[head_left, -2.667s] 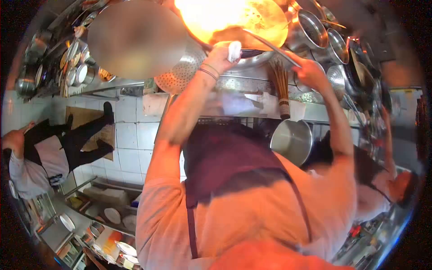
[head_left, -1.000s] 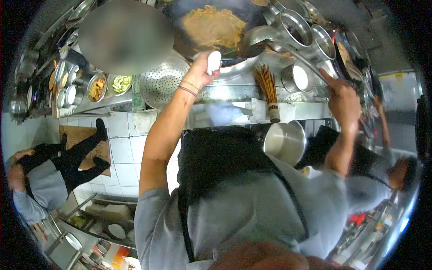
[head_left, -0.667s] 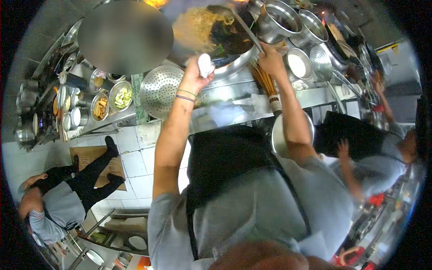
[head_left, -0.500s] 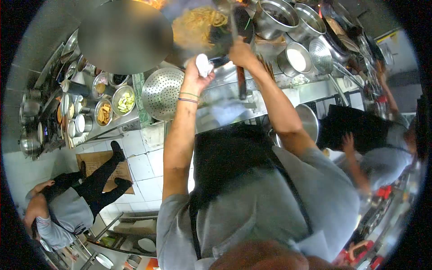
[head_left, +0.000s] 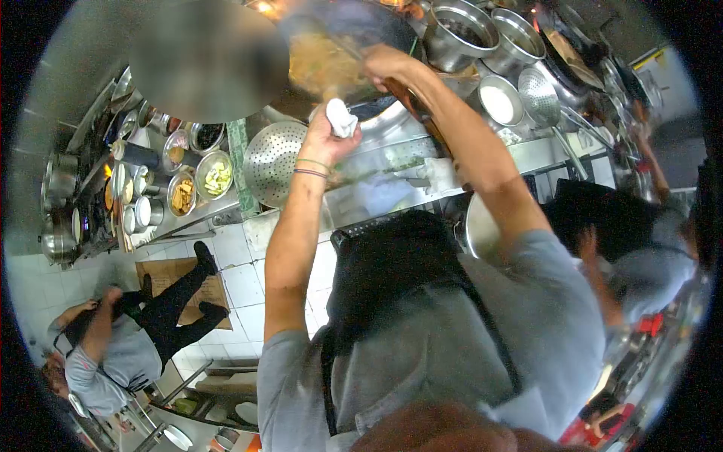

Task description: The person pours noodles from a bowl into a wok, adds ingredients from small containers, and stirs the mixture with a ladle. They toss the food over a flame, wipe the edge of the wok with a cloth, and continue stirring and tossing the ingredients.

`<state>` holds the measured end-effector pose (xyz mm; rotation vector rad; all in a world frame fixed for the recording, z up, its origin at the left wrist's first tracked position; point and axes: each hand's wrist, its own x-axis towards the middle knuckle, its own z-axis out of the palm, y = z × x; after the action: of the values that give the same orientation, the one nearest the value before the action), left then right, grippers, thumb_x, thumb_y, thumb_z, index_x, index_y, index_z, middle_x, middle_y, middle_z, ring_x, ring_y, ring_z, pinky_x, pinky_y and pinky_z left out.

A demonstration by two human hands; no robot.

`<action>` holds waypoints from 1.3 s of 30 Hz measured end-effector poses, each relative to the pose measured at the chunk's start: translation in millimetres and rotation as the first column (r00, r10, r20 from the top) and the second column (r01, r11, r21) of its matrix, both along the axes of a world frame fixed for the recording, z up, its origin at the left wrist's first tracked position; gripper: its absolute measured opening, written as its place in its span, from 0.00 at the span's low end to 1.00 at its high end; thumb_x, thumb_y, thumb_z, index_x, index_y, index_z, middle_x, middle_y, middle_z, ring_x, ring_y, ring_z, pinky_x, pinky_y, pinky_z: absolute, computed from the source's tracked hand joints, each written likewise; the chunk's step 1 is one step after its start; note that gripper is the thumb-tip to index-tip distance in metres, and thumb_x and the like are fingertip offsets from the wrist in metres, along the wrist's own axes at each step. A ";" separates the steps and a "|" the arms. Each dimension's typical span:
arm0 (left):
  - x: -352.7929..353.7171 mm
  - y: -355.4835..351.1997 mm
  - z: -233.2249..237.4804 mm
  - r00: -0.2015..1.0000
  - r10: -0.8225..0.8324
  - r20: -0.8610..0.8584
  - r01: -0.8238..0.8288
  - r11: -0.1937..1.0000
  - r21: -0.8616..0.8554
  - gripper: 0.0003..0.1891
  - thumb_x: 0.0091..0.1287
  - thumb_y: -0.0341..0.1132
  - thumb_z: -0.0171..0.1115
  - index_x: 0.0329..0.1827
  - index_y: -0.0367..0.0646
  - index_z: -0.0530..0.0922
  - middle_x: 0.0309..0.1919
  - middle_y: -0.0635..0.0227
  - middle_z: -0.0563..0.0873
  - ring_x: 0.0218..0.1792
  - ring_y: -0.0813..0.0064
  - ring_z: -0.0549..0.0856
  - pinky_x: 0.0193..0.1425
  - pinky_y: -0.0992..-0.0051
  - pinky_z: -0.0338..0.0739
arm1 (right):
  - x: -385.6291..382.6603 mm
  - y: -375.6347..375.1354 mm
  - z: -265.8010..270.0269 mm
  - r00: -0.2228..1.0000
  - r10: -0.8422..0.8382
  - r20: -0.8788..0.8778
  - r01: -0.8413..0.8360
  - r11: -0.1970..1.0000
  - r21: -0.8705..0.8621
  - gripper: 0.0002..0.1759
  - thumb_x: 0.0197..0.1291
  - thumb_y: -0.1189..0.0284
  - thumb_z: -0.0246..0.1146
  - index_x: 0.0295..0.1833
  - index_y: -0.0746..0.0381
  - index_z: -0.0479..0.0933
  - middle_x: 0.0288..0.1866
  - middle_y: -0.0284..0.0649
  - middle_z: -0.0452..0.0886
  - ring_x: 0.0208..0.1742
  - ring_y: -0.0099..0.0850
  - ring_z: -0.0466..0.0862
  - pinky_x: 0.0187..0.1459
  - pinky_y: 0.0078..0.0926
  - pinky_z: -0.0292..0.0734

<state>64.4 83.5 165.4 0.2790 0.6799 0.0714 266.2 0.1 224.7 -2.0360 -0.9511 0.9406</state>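
Noodles (head_left: pixel 320 71) lie in a dark wok (head_left: pixel 388 34) at the top of the view, blurred by motion and steam. My left hand (head_left: pixel 328 139) is closed around a white cloth (head_left: pixel 341 119) at the wok's near edge; whatever the cloth wraps is hidden. Over the wok's right side, my right hand (head_left: pixel 388 64) grips a long-handled cooking utensil. Its dark wooden handle (head_left: pixel 410 98) slants back under my forearm, and the metal shaft points into the noodles. The utensil's head is lost in blur. A perforated strainer (head_left: pixel 271 162) sits left of my left wrist.
Metal pots (head_left: pixel 459 34) and a container of white contents (head_left: pixel 501 104) stand on the right. Bowls of cut vegetables (head_left: pixel 217 175) and yellow pieces (head_left: pixel 181 193) are at left. A skimmer (head_left: pixel 538 94) lies at right. One person (head_left: pixel 124 350) is lower left, another (head_left: pixel 651 275) right.
My right hand has moved left and farther over the wok, and the utensil has swung to a slant. The noodles have shifted down and left. My left hand stays nearly in place.
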 end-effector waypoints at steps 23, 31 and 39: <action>-35.9 -65.2 58.3 0.993 -0.104 0.059 0.105 0.994 -0.027 0.10 0.76 0.39 0.49 0.44 0.43 0.74 0.32 0.62 0.78 0.28 0.68 0.80 0.22 0.75 0.73 | -84.9 -274.6 131.0 0.742 0.149 0.654 0.015 0.971 -0.238 0.26 0.66 0.75 0.60 0.69 0.54 0.73 0.59 0.53 0.81 0.56 0.52 0.84 0.58 0.40 0.77; -11.2 -53.6 -10.8 0.991 0.088 0.099 -0.101 0.986 0.131 0.06 0.73 0.37 0.54 0.41 0.45 0.75 0.28 0.64 0.80 0.28 0.67 0.82 0.23 0.70 0.74 | -51.5 -161.1 41.3 0.543 0.122 0.831 0.081 0.977 -0.197 0.25 0.68 0.68 0.57 0.70 0.49 0.72 0.44 0.61 0.82 0.48 0.59 0.82 0.48 0.55 0.76; -19.1 -31.6 -9.4 0.991 0.053 0.120 -0.054 0.999 0.007 0.10 0.73 0.40 0.53 0.42 0.43 0.75 0.33 0.56 0.80 0.28 0.66 0.81 0.25 0.68 0.76 | -48.4 -194.8 86.2 0.619 -0.147 0.771 0.161 0.985 0.059 0.26 0.65 0.69 0.59 0.70 0.46 0.72 0.43 0.53 0.85 0.43 0.58 0.85 0.47 0.53 0.80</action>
<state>45.3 51.9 156.0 0.2640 0.5676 0.1416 217.7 -194.7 310.9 -2.5307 -1.1515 -0.1027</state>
